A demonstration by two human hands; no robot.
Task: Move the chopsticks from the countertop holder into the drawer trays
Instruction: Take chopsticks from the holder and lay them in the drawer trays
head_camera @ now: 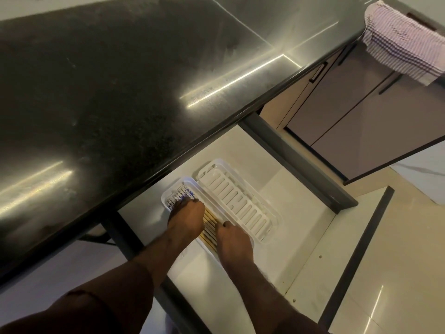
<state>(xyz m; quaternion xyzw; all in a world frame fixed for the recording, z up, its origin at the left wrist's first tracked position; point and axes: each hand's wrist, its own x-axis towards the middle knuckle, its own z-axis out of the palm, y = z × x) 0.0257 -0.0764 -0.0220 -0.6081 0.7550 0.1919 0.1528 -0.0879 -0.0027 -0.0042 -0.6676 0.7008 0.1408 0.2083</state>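
Observation:
Two white slotted trays lie side by side in the open drawer. The left tray holds a row of wooden chopsticks with blue-patterned tops. My left hand rests palm down on the chopsticks near their patterned ends. My right hand presses on their lower ends, fingers bent over them. The right tray holds nothing. No countertop holder is in view.
A black stone countertop overhangs the drawer's far part. A striped cloth hangs over the counter edge at the top right. Cabinet doors stand to the right, and pale floor tiles lie below.

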